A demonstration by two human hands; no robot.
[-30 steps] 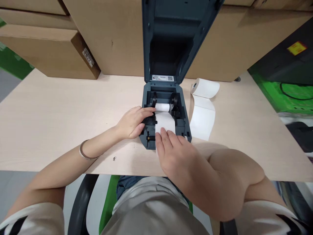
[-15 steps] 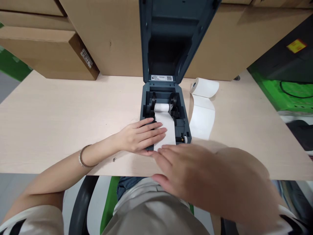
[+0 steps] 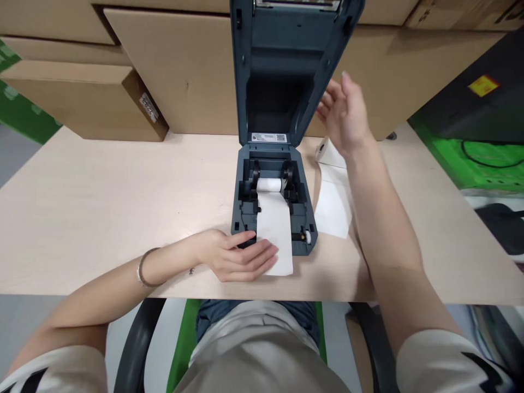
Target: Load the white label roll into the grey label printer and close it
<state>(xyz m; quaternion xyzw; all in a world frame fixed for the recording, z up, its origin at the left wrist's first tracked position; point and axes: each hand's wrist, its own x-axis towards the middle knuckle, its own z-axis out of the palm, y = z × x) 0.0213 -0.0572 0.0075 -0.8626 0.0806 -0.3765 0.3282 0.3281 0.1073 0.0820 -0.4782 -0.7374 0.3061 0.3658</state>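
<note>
A dark grey label printer [image 3: 305, 218] stands on the table with its lid [image 3: 286, 52] raised. Inside, a small white paper roll [image 3: 269, 185] sits between black holders, and its white strip [image 3: 275, 224] runs forward over the printer's front edge. My left hand [image 3: 241, 256] lies on the strip's front end, fingers stretched out and holding nothing. Up at the lid's right side is my right hand [image 3: 346, 117], its fingers partly behind the lid edge; whether they touch it I cannot tell. It is open, with the thumb raised.
To the printer's right lies a second label roll [image 3: 327, 153] with a white strip [image 3: 333, 207] unrolled from it, partly behind my right forearm. Cardboard boxes [image 3: 176, 76] line the back of the table. A green crate [image 3: 478, 166] and a dark box [image 3: 462, 93] stand at the right.
My right hand has left the strip's front end and risen to the lid's right side. My left hand has slid toward me along the strip, whose end now shows over the printer's front.
</note>
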